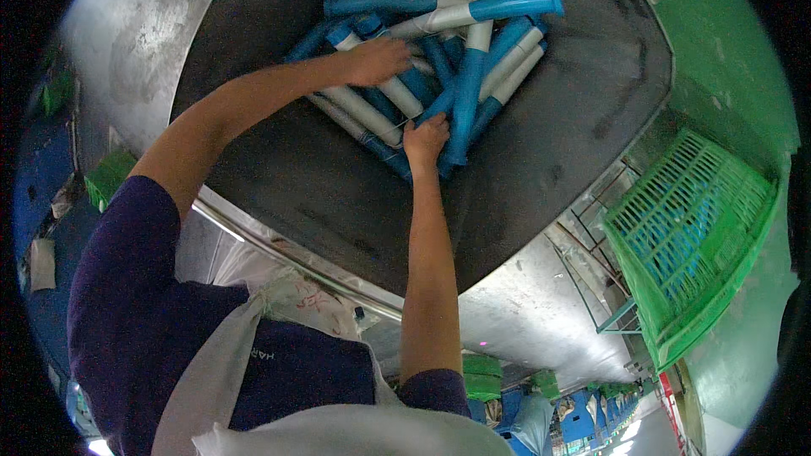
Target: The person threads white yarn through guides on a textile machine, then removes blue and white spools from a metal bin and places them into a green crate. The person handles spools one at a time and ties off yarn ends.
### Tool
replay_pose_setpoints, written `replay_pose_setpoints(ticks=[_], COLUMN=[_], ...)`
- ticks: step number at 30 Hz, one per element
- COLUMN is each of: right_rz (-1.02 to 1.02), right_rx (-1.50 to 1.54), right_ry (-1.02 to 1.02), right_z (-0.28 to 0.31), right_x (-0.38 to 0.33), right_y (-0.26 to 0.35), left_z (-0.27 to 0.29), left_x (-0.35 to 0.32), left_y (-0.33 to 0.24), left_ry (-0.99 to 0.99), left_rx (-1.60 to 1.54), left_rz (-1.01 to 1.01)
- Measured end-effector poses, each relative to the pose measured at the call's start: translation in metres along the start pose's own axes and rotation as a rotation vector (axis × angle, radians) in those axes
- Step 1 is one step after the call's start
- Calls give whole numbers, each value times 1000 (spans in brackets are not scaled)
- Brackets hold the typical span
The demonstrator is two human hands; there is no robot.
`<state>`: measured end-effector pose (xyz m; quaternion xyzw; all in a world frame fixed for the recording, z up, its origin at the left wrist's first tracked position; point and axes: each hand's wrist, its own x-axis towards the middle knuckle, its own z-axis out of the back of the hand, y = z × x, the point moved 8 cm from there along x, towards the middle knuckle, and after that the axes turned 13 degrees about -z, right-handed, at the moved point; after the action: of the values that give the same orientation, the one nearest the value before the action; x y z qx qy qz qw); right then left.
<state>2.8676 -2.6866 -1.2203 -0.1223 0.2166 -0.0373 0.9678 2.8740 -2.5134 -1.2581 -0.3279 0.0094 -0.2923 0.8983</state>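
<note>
A heap of several blue and white tubes (456,51) lies on a dark rubbery surface (541,143) inside a metal frame. My left hand (378,59) reaches far in and rests on top of the tubes at the left of the heap, fingers curled over a white one. My right hand (425,138) is at the near edge of the heap, fingers closed round the lower end of a blue tube (463,101). Both forearms are bare and stretch in from below.
A green plastic crate (688,241) stands on edge at the right, with blue things inside. The metal rim (524,312) of the bench curves along the near side. More green crates (481,376) and blue items sit on the floor below.
</note>
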Motion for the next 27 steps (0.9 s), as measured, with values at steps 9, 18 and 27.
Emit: replay_pose_setpoints(ticks=[9, 18, 27], right_rz=[-123, -465, -317], right_rx=[482, 1457, 1231], right_ry=[162, 849, 986], right_z=[4, 100, 184], right_x=[29, -67, -212], right_y=[-51, -45, -109], left_z=[-67, -68, 66], left_x=[-7, -72, -100], left_y=[61, -9, -95], left_ry=[910, 1320, 1014], left_rx=[-522, -752, -1338], left_rz=[449, 487, 629])
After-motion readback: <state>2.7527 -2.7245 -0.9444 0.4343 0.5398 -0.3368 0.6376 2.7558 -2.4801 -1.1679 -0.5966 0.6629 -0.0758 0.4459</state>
